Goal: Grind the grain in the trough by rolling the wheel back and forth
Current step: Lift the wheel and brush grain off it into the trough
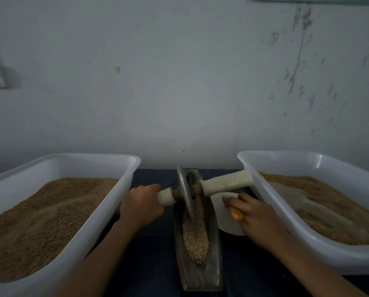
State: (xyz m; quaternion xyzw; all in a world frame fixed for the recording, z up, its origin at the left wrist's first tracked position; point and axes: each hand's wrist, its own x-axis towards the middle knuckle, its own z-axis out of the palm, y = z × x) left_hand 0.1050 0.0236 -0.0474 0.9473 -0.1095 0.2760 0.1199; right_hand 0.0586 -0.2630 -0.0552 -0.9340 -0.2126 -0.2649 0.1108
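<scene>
The metal wheel (185,192) stands on edge in the grain (195,232) filling the narrow trough (213,243), which lies lengthwise on the dark tabletop (153,264) between two white tubs. The left hand (141,205) grips the wrapped left end of the wheel's axle handle (227,182); the right end is free. The right hand (257,219) grips an orange-handled tool (237,213) over a white plate (226,219) just beside the trough. The left tub (125,168) and right tub (264,189) hold brown grain.
</scene>
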